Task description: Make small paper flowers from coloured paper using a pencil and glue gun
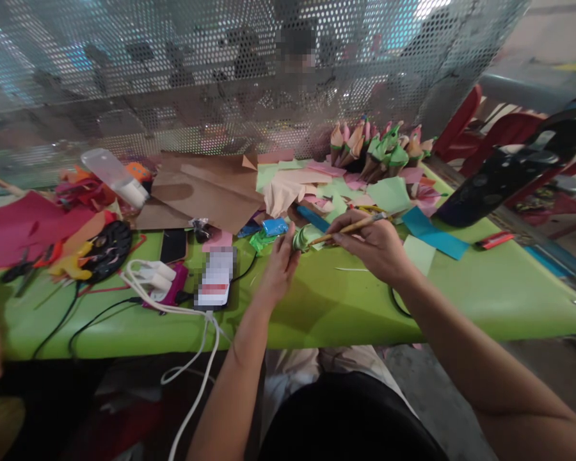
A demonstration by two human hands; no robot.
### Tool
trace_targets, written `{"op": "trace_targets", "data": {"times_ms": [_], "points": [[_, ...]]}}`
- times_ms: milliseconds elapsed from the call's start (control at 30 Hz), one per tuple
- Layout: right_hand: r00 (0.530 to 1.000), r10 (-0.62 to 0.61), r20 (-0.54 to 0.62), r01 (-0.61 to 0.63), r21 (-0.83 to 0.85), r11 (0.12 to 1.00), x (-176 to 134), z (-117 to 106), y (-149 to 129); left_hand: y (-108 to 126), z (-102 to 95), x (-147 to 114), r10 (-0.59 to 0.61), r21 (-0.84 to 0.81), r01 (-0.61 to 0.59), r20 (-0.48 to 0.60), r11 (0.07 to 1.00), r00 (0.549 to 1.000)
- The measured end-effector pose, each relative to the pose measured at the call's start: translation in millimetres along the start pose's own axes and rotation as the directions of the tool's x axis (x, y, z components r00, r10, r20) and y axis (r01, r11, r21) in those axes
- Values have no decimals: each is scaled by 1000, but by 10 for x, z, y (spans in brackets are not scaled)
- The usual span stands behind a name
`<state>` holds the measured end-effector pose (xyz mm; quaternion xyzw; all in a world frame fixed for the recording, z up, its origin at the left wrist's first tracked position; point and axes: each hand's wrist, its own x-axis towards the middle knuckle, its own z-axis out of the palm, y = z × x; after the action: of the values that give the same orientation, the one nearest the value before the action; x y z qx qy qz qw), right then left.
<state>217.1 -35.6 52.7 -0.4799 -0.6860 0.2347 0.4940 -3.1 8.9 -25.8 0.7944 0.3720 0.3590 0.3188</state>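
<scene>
Grips a green paper coil (301, 239), seemingly part-shaped, in the left hand (282, 259) and a wooden stick (358, 225) in the right hand (372, 246) over the desk (317, 314), with paper cones (384, 153) apparently done, loose sheets (388, 194) left.

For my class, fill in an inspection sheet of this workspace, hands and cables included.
Surface: glossy green tabletop, partly covered.
Job's things: rolled pale-green paper piece; slim tan stick.
Clutter: large brown paper sheet, magenta paper sheets, black rectangular phone.
Hands: left hand holds the paper piece; right hand grips the stick, tip at the piece, contact unclear.
Cables: white cables hang over the near edge; black cables lie at left.
Surroundings: grey perforated metal screen behind; red chairs at right.
</scene>
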Motion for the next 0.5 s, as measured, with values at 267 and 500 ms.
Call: {"op": "trace_targets", "data": {"times_ms": [267,500], "points": [[1000,-8,13,8,-23,1000,14,47,5,-18,17,17,-13,17,13,0,1000,1000],[997,11,77,-9,-16,1000,35,55,13,-3,6,9,-27,-13,27,16,1000,1000]]}}
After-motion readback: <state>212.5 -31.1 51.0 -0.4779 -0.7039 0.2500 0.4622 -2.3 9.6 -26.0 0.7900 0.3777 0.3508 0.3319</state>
